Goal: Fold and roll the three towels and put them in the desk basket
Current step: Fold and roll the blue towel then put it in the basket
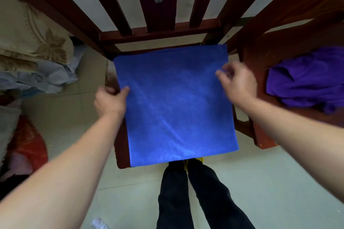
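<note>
The blue towel point(176, 102) lies flat and open on the seat of a wooden chair point(121, 147). It is almost square, a little longer from the near edge to the far edge. Its near edge hangs a bit over the front of the seat. The towel sits right between the two hands. The left hand point(109, 100) pinches the left edge with thumb and fingers. The right hand point(236, 83) is blurry, but its fingers are curled at the right edge and it looks like it pinches the cloth there too. Both hands are on the far half of the towel, one on each side, so neither one is nearer. I think the next move is a fold. From here the far half could come toward the person, over the near half. A purple towel point(305, 80) lies in a heap on another chair to the right, well apart. I cannot see the basket or a third towel.
</note>
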### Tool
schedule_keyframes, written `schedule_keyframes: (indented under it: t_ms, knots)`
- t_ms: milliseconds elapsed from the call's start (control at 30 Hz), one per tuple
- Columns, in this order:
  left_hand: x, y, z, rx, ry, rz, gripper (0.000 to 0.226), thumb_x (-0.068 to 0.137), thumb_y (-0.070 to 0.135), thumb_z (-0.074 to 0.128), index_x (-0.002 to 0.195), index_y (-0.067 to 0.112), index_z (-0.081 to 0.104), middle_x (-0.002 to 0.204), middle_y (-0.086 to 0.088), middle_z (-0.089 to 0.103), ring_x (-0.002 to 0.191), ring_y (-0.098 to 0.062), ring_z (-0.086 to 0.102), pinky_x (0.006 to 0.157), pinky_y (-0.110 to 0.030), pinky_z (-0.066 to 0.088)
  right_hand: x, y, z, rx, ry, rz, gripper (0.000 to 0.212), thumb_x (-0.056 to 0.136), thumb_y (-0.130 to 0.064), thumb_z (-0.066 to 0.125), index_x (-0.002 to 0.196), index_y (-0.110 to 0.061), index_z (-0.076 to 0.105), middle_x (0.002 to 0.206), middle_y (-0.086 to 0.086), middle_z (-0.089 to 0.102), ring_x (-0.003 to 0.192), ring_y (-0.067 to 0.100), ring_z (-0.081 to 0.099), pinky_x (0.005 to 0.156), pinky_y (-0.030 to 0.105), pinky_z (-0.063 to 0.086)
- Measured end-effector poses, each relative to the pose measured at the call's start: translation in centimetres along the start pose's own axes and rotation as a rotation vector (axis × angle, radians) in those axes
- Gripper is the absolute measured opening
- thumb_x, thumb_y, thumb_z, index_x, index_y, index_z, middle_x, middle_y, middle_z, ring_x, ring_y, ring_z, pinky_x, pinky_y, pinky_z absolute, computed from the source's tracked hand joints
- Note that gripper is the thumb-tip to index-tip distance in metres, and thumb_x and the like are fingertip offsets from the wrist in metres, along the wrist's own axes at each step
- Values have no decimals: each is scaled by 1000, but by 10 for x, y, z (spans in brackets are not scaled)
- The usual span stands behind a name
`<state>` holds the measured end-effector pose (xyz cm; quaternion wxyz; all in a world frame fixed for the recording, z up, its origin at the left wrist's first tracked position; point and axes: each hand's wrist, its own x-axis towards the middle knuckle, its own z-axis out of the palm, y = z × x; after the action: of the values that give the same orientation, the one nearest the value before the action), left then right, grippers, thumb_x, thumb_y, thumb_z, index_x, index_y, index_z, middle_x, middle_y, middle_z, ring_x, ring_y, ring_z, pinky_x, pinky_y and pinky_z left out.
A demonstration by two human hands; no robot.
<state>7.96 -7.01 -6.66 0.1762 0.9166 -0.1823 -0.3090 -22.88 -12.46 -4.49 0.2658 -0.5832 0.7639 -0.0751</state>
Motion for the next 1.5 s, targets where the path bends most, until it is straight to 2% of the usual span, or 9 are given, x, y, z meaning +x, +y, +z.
schedule_keyframes:
  t_ms: [167,400,533,700,800,900,1067,1267,1500]
  knots:
    - [-64,-94,-3,85,-142,-125,35,69,31,82,87,18,55,85,-7,68,85,-31,66,79,-41,53,-94,49,37,217,-437,235,10,83,-26,70,76,-22,65,76,-2,69,78,20,67,76,38,54]
    - [-115,-167,-18,59,-177,-117,21,79,15,74,69,19,56,63,-2,59,66,-28,57,71,-36,47,-139,113,15,135,-172,508,13,80,-29,71,89,-23,64,76,-9,64,80,19,61,75,32,48]
    - [-125,-163,-15,-10,-200,-59,15,79,13,74,76,10,60,62,2,52,58,-17,49,59,-25,40,-156,124,23,259,-228,589,20,74,-29,79,72,-18,63,69,-5,66,69,20,61,69,34,49]
    - [-119,-170,-19,126,-330,30,37,78,19,76,56,13,47,50,2,37,50,-21,32,54,-30,26,-162,130,20,287,-419,525,33,73,-32,81,66,-6,62,58,0,50,55,17,42,56,29,31]
    - [-107,-177,-28,266,-392,42,50,81,24,73,51,16,34,51,-1,33,54,-24,29,54,-32,25,-160,135,11,241,-498,543,42,78,-33,76,57,-12,46,54,1,41,53,19,34,53,29,25]
    - [-96,-190,-42,322,-518,-30,50,86,31,68,49,17,39,52,-6,42,54,-22,37,58,-29,33,-156,136,-2,298,-481,530,39,85,-33,70,60,-10,50,62,11,59,54,21,45,54,27,30]
    - [-117,-204,-53,91,-542,-215,31,89,21,66,64,8,53,68,-15,60,54,-20,56,47,-22,45,-179,137,-4,485,-484,633,27,86,-29,70,75,-11,53,75,12,68,59,14,71,56,26,42]
    - [-137,-218,-46,-318,-373,-512,26,81,2,71,72,7,47,76,-19,63,44,-14,66,48,-20,56,-205,148,8,647,-430,880,21,80,-15,76,78,-13,55,76,9,70,56,10,70,49,19,52]
    - [-154,-207,-77,-578,-488,-608,21,89,3,60,81,15,45,69,-10,60,41,-13,59,42,-20,50,-213,140,-22,910,-373,937,23,83,-15,73,91,-16,51,63,5,60,45,10,58,43,19,49]
